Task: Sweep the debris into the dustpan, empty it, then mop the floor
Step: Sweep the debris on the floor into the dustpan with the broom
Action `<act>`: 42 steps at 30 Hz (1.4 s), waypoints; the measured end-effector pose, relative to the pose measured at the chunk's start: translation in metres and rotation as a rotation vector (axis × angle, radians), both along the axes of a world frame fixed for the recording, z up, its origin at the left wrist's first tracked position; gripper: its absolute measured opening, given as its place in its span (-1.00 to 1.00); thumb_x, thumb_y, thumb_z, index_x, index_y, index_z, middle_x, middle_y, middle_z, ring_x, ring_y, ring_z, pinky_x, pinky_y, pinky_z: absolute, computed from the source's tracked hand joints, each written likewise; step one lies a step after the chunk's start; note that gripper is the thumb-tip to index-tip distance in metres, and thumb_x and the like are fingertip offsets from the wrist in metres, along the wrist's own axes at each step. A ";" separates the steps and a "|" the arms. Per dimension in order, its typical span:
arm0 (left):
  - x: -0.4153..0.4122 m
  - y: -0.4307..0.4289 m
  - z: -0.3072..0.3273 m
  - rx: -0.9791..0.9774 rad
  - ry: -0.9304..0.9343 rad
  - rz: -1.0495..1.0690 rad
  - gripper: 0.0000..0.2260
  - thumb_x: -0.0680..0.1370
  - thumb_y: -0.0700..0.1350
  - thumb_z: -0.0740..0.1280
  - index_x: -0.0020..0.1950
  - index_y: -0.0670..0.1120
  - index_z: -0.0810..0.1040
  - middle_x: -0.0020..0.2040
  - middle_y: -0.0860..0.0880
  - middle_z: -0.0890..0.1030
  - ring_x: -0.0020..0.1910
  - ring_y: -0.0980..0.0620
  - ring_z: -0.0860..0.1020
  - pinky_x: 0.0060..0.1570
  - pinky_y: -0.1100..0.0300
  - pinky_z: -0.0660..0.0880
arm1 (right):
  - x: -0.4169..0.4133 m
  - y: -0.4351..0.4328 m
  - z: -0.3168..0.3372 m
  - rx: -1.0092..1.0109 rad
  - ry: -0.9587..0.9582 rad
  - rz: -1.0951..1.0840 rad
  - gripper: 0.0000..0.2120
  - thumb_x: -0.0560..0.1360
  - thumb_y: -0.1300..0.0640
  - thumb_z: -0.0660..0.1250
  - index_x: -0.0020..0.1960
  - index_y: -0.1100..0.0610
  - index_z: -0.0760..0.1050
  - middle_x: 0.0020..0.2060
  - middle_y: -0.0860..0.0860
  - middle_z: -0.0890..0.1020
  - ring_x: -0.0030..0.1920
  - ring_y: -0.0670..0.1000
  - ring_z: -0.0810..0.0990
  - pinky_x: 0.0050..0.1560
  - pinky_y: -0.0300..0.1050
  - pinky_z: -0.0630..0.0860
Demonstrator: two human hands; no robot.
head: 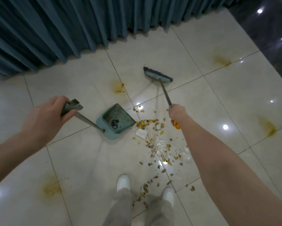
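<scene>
While my left hand [44, 118] grips the long handle of the dustpan [115, 121], its pan rests flat on the tiled floor [81, 160], mouth touching the nearest debris [155, 139]. My right hand [177, 115] is clenched around the broom [158, 75], whose head sits beyond the pile, toward the curtain [55, 30]. Debris trails back between my shoes [123, 181]. Yellow stains [51, 187] mark several tiles.

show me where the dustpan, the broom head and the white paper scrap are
dustpan [119, 115]: head view, on the inside of its tray
broom head [156, 75]: head view, on the teal block above the bristles
white paper scrap [141, 133]: head view, on its middle
</scene>
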State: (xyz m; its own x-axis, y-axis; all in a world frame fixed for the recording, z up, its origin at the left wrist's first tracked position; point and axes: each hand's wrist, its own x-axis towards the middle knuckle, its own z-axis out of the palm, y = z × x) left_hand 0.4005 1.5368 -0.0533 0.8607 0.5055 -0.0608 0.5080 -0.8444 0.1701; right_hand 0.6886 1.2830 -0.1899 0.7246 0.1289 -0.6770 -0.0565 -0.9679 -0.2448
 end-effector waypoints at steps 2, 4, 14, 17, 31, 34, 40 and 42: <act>0.008 -0.004 -0.001 0.007 0.009 0.008 -0.79 0.53 -0.05 0.35 -0.02 -0.19 0.46 -0.15 -0.14 0.51 -0.40 -0.07 0.40 -0.48 0.25 0.15 | -0.010 -0.004 -0.006 -0.026 0.028 0.085 -0.70 0.65 0.24 0.05 0.30 0.29 0.42 -0.04 0.17 0.60 -0.26 0.11 0.61 -0.44 -0.18 0.47; 0.011 -0.005 -0.002 0.005 0.025 0.014 -0.79 0.55 -0.02 0.32 -0.02 -0.16 0.44 -0.15 -0.09 0.48 -0.39 -0.08 0.42 -0.48 0.24 0.18 | -0.026 -0.016 -0.011 -0.022 0.054 0.106 -0.69 0.64 0.28 0.04 0.32 0.29 0.39 -0.02 0.20 0.57 -0.31 0.10 0.56 -0.48 -0.16 0.45; 0.008 -0.025 -0.003 -0.022 -0.005 0.045 -0.79 0.53 -0.05 0.35 -0.06 -0.17 0.43 -0.15 -0.16 0.52 -0.43 -0.08 0.36 -0.45 0.15 0.25 | -0.156 -0.138 0.017 -0.086 0.145 0.159 -0.67 0.67 0.14 0.02 0.42 0.05 0.25 -0.24 0.02 0.53 -0.38 -0.03 0.53 -0.41 -0.12 0.56; 0.005 -0.027 -0.001 -0.038 -0.009 0.088 -0.79 0.55 -0.04 0.33 -0.04 -0.18 0.44 -0.11 -0.18 0.53 -0.38 -0.11 0.38 -0.41 0.09 0.28 | -0.199 -0.177 0.032 -0.129 0.174 0.185 -0.64 0.68 0.07 -0.01 0.46 -0.01 0.19 -0.29 -0.04 0.47 -0.42 -0.09 0.44 -0.47 -0.22 0.42; -0.044 -0.027 0.014 -0.004 0.038 0.096 -0.78 0.53 0.02 0.35 -0.05 -0.11 0.42 -0.15 -0.12 0.53 -0.38 -0.24 0.53 -0.43 0.07 0.37 | -0.147 -0.150 0.084 0.086 0.115 0.102 -0.64 0.68 0.00 0.02 0.46 -0.07 0.28 -0.23 0.06 0.55 -0.48 -0.03 0.47 -0.56 -0.23 0.47; -0.060 -0.026 0.018 -0.002 0.023 0.126 -0.79 0.53 0.03 0.34 -0.06 -0.09 0.42 -0.16 -0.09 0.53 -0.39 -0.20 0.51 -0.43 0.08 0.39 | -0.139 -0.126 0.075 0.091 0.142 0.083 -0.67 0.68 0.01 0.04 0.41 -0.02 0.33 -0.20 0.08 0.55 -0.46 -0.01 0.48 -0.55 -0.23 0.46; -0.091 -0.037 0.024 0.000 0.043 0.112 -0.79 0.53 0.02 0.35 -0.12 -0.06 0.37 -0.22 -0.02 0.48 -0.45 -0.14 0.47 -0.46 0.08 0.42 | -0.188 -0.160 0.057 -0.036 0.196 0.215 -0.70 0.67 0.11 0.02 0.37 0.04 0.34 -0.24 0.01 0.52 -0.40 -0.04 0.50 -0.45 -0.16 0.52; -0.098 -0.045 0.026 0.002 0.038 0.121 -0.79 0.52 0.00 0.36 -0.13 -0.07 0.39 -0.22 -0.02 0.48 -0.46 -0.14 0.45 -0.48 0.15 0.35 | -0.216 -0.197 0.056 -0.078 0.179 0.290 -0.70 0.67 0.10 0.01 0.37 0.00 0.32 -0.28 -0.04 0.48 -0.39 -0.09 0.47 -0.43 -0.20 0.48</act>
State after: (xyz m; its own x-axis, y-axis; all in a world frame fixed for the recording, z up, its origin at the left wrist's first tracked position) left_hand 0.3028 1.4920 -0.0269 0.7905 0.6056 -0.0914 0.6122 -0.7770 0.1467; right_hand 0.4724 1.0863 -0.1337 0.5344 0.2550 -0.8058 0.1878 -0.9654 -0.1810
